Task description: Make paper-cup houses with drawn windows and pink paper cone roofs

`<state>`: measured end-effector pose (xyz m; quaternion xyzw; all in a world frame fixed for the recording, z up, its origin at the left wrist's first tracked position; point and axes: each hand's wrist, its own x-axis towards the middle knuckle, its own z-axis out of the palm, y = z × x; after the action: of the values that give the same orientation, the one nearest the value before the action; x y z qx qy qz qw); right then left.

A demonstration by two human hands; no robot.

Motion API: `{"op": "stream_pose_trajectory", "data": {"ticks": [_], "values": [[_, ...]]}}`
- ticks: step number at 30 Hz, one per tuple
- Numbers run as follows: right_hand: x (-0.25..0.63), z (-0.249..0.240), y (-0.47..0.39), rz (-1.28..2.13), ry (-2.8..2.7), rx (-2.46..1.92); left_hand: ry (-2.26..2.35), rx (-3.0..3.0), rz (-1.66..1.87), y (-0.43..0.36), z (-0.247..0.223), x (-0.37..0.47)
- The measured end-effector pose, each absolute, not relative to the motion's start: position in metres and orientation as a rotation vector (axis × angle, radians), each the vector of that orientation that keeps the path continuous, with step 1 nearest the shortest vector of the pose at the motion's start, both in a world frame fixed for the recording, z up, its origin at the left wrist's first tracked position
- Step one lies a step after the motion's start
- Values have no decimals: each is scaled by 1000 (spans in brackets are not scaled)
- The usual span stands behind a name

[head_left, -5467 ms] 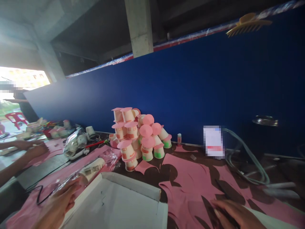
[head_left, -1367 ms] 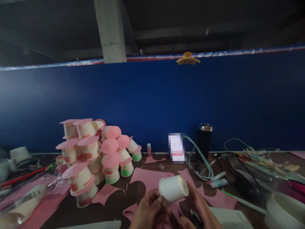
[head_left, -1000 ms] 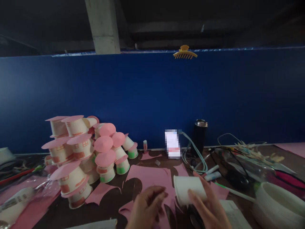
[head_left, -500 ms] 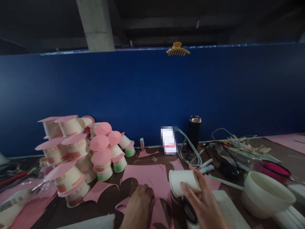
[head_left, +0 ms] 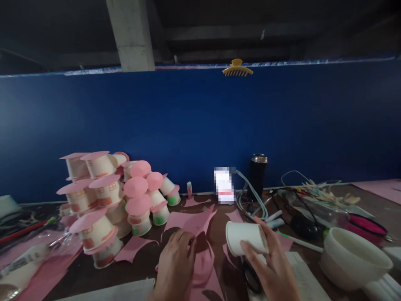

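My right hand [head_left: 271, 261] is closed around a plain white paper cup [head_left: 244, 239], tipped on its side with the rim facing left. My left hand [head_left: 178, 259] pinches a sheet of pink paper [head_left: 187, 221] with cut-out curves, whose far edge lifts off the table. Beneath that sheet and beside the left hand lie more cut pink pieces [head_left: 202, 267]. A black ring-like handle [head_left: 251, 279], perhaps of scissors, shows partly under my right hand. To the left, several paper cups [head_left: 97, 234] with drawn windows and pink paper discs stand stacked.
A blue partition [head_left: 188, 125] closes off the back, with a yellow hair claw [head_left: 237, 69] on top. Before it stand a glue stick [head_left: 189, 190], a lit phone [head_left: 224, 186] and a black flask [head_left: 257, 177]. A stack of white bowls [head_left: 354, 259] stands at right among cables and markers.
My left hand has drawn slightly left and up, and the pink sheet has shifted, its far right corner rising. The cup stays in my right hand. The view has turned slightly left.
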<state>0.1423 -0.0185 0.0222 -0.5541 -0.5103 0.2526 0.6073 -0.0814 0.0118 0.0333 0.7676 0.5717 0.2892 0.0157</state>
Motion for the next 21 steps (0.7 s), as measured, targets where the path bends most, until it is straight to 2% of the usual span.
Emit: {"op": "stream_pose_trajectory", "data": {"ticks": [10, 16, 21], "values": [[141, 27, -23, 556, -1205, -1277, 1695, 2224, 1053, 11, 34, -80], [143, 28, -23, 509, -1180, -1255, 1758, 1880, 1571, 22, 37, -100], [143, 29, -25, 524, -1158, -1234, 1875, 1581, 1897, 32, 58, -128]]}}
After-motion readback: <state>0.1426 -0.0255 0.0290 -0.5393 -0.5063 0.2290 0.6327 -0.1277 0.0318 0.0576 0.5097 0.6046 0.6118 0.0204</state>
